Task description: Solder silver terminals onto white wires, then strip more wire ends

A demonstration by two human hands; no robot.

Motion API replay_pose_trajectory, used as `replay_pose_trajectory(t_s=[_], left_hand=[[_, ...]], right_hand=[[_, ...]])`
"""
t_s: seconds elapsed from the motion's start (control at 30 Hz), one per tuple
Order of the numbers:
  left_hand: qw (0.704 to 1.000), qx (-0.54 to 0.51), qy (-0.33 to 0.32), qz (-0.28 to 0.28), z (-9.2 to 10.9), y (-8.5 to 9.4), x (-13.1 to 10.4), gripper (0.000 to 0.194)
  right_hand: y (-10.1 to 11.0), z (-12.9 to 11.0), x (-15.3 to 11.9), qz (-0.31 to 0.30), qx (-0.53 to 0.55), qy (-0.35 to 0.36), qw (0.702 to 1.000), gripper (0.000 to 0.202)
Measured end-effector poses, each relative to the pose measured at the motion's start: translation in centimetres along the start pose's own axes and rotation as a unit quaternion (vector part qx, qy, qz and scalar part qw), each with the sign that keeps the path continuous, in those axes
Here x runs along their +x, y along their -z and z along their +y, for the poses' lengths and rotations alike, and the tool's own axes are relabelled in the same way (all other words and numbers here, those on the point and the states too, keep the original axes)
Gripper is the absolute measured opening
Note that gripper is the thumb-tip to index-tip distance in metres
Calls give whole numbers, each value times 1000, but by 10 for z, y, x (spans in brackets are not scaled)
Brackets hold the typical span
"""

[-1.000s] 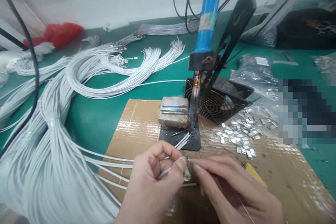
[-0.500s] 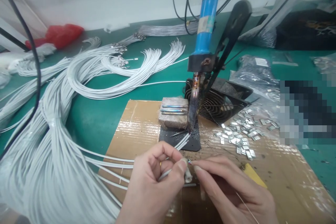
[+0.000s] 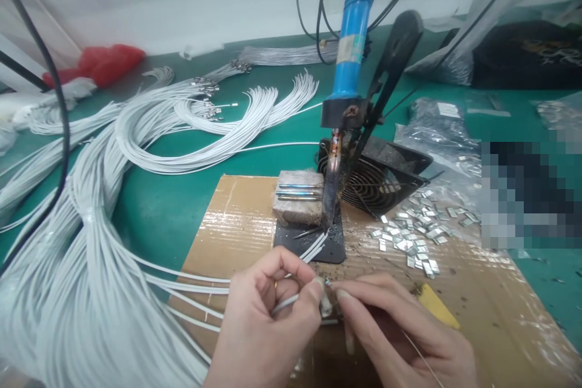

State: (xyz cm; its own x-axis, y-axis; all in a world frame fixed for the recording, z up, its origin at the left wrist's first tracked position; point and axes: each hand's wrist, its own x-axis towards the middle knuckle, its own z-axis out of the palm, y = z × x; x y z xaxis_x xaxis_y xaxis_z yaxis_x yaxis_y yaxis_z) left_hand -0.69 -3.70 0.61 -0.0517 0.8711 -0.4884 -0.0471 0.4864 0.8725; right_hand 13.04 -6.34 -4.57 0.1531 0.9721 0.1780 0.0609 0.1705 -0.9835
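My left hand point(image 3: 273, 315) is closed in a pinch on white wires point(image 3: 285, 303). Some of their ends poke out above the fingers, close under the tip of a soldering iron point(image 3: 331, 176). Facing it, my right hand point(image 3: 400, 327) has thumb and forefinger pressed together at a tiny shiny wire end point(image 3: 327, 282). A thin wire point(image 3: 422, 356) trails from beneath the right hand's fingers. Just below the fingertips is a small whitish piece point(image 3: 325, 306), partly hidden. The blue-handled iron points down over a dark plate point(image 3: 334, 248).
A thick bundle of white wires point(image 3: 91, 267) fills the left side. Behind the plate sit a block with metal rods point(image 3: 297, 194) and a black fan point(image 3: 379, 179). Small metal tabs point(image 3: 418, 236) lie scattered on the cardboard point(image 3: 227, 212), near a yellow piece point(image 3: 439, 306).
Both hands keep nearly the same pinch, fingertips close together. The whole view has shifted slightly, with the iron and fan appearing a little further left and lower.
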Motion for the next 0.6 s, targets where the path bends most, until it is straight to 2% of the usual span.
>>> replay_pose_trajectory(t_s=[0.1,0.27,0.4,0.6], left_hand=[[1000,-2,4,7,4,-3,-1,22],[1000,11,10,-20,-1,3,3,23],[999,17,15,-36,-3,5,3,24],[1000,20,14,-1,3,0,-2,24]], right_hand=[[6,2,4,-53,53,-56,996,17],[8,7,4,-45,93,-136,985,13],[6,8,4,-54,96,-136,985,11],[7,4,2,-49,94,-128,986,11]])
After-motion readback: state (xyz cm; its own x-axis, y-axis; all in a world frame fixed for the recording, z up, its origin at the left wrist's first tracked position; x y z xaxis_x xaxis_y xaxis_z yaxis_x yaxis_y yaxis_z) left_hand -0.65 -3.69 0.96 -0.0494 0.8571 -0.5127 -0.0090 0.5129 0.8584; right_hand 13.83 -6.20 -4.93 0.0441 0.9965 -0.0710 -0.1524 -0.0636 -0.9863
